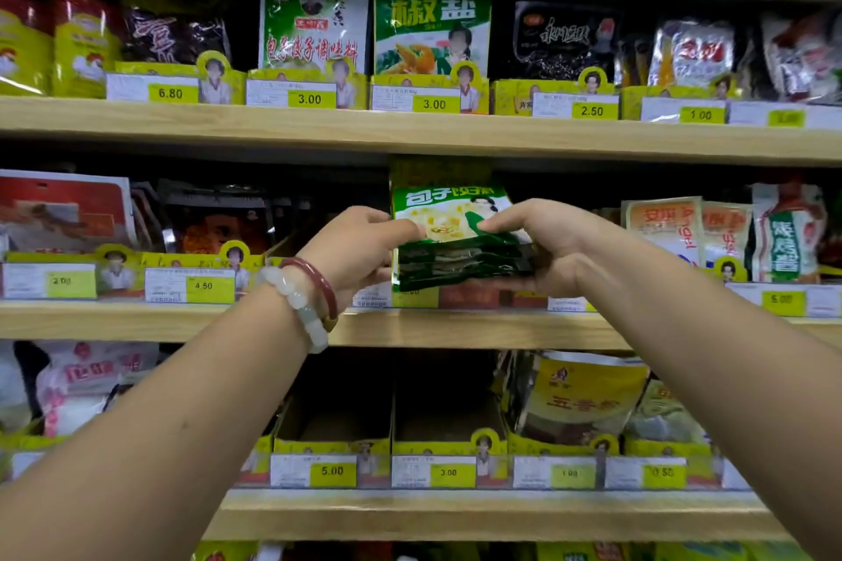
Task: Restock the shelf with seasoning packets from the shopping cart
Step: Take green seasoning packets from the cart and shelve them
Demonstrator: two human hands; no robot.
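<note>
Holding stack of green foil seasoning packets (pixel 455 241) between both hands, at front edge of middle light wooden shelf (pixel 136 321). Left hand (pixel 360 248) gripping stack's left side, thumb lying over top packet; red bangle (pixel 319 282) and pale bead bracelet (pixel 296 305) sitting on that wrist. Right hand (pixel 546 241) pinching right side, fingers curling above and below. Stack tilting, bottom edges facing camera. Yellow price tags (pixel 209 285) lining shelf edges. Empty yellow cardboard display trays (pixel 392 442) standing on shelf below, near centre.
</note>
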